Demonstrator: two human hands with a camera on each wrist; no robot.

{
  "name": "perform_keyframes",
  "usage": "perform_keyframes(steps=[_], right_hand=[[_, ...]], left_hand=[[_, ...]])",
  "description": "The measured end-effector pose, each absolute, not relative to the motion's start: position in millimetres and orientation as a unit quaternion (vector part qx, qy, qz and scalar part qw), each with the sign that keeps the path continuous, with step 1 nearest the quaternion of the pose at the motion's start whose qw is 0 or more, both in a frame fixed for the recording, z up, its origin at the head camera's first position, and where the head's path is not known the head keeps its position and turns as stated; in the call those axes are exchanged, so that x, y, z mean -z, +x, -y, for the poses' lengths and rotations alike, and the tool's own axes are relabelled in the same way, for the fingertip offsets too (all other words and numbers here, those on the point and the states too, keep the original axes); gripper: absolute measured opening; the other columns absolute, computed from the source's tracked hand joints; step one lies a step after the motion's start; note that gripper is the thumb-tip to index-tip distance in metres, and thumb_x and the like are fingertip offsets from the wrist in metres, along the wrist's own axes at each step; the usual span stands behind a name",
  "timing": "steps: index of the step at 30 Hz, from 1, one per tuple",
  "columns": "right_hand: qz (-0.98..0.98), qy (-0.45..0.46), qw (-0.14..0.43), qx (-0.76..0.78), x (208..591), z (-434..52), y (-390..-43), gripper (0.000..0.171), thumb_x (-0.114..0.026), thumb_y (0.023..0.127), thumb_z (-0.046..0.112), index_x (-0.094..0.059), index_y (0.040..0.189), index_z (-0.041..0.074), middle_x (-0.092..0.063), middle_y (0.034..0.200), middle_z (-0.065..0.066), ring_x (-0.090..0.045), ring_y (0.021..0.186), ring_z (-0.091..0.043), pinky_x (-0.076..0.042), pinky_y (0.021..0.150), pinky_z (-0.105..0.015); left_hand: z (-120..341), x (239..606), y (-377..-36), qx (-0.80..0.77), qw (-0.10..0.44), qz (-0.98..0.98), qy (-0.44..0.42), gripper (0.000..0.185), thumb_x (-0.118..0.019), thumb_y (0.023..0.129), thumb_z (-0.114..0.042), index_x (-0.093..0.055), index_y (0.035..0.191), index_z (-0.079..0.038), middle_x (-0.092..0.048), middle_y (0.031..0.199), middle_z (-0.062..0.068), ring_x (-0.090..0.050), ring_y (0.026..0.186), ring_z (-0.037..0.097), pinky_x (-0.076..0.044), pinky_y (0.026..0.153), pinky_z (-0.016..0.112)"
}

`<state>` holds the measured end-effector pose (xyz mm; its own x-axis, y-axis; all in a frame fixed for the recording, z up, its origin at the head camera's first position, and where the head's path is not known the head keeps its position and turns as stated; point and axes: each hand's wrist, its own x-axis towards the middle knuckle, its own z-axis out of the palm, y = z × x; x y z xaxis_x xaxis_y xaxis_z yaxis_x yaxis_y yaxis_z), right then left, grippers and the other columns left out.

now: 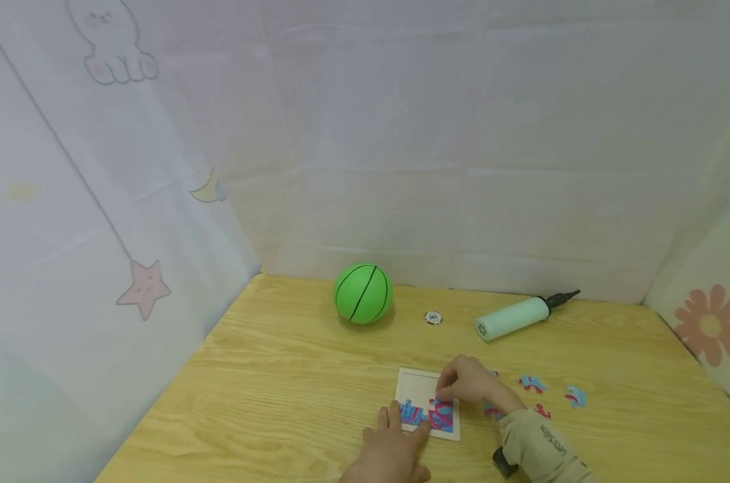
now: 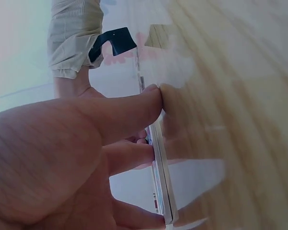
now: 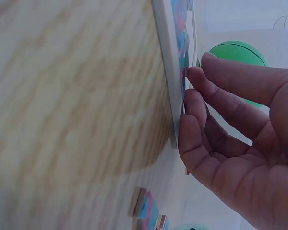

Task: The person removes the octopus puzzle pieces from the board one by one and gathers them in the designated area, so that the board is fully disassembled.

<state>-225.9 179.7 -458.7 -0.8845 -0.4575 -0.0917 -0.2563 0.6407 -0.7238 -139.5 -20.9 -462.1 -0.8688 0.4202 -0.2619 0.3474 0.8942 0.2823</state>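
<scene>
A square puzzle tray (image 1: 416, 385) lies on the table with blue, pink and red jigsaw pieces (image 1: 442, 420) along its near half; its far half shows bare. My left hand (image 1: 386, 451) rests at the tray's near left side, fingers extended against its edge, as the left wrist view also shows. Over the tray's right side is my right hand (image 1: 469, 380), fingers bent and fingertips at the topmost right piece. In the right wrist view the thumb (image 3: 230, 72) stands off the tray, with no piece visible between it and the index finger.
Several loose jigsaw pieces (image 1: 532, 384) lie right of the tray, some partly hidden by the right forearm. Farther back are a green ball (image 1: 363, 294), a round chip (image 1: 433, 317) and a pale green hand pump (image 1: 512, 319). Cloth hangings (image 1: 377, 161) stand behind the wooden table (image 1: 262, 376).
</scene>
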Motion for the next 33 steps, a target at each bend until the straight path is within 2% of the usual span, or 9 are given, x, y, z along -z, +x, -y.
perform_keyframes(steps=[12, 20, 28, 33], right_hand=[[-0.891, -0.212, 0.129, 0.379, 460, -181, -226, 0.007, -0.076, 0.080, 0.010, -0.072, 0.074, 0.009, -0.064, 0.068, 0.005, -0.051, 0.062, -0.009, -0.043, 0.055, -0.024], [-0.885, -0.217, 0.135, 0.389, 461, -181, -228, 0.010, -0.077, 0.079, 0.008, -0.068, 0.075, 0.007, -0.062, 0.067, 0.003, -0.053, 0.061, -0.011, -0.043, 0.054, -0.023], [-0.882, -0.215, 0.138, 0.395, 462, -183, -228, 0.013, -0.077, 0.078, 0.008, -0.065, 0.076, 0.007, -0.062, 0.069, 0.003, -0.055, 0.062, -0.010, -0.045, 0.055, -0.024], [-0.877, -0.225, 0.147, 0.398, 461, -183, -228, 0.009, -0.076, 0.079, 0.006, -0.067, 0.080, 0.007, -0.064, 0.070, 0.003, -0.056, 0.063, -0.011, -0.045, 0.056, -0.025]], left_hand=[[27, 464, -141, -0.061, 0.151, -0.959, 0.232, 0.070, -0.069, 0.077, -0.055, -0.044, 0.141, -0.044, -0.036, 0.146, 0.022, -0.038, 0.131, 0.044, -0.042, 0.089, 0.066], [29, 464, -143, -0.059, 0.154, -0.959, 0.231, 0.070, -0.066, 0.078, -0.059, -0.041, 0.142, -0.046, -0.033, 0.148, 0.021, -0.030, 0.132, 0.051, -0.039, 0.086, 0.072], [31, 464, -143, -0.042, 0.132, -0.960, 0.245, 0.073, -0.068, 0.075, -0.060, -0.040, 0.142, -0.048, -0.036, 0.146, 0.018, -0.039, 0.129, 0.047, -0.045, 0.082, 0.067], [32, 466, -144, -0.043, 0.141, -0.959, 0.241, 0.073, -0.070, 0.075, -0.059, -0.041, 0.141, -0.050, -0.036, 0.146, 0.017, -0.039, 0.129, 0.046, -0.044, 0.083, 0.066]])
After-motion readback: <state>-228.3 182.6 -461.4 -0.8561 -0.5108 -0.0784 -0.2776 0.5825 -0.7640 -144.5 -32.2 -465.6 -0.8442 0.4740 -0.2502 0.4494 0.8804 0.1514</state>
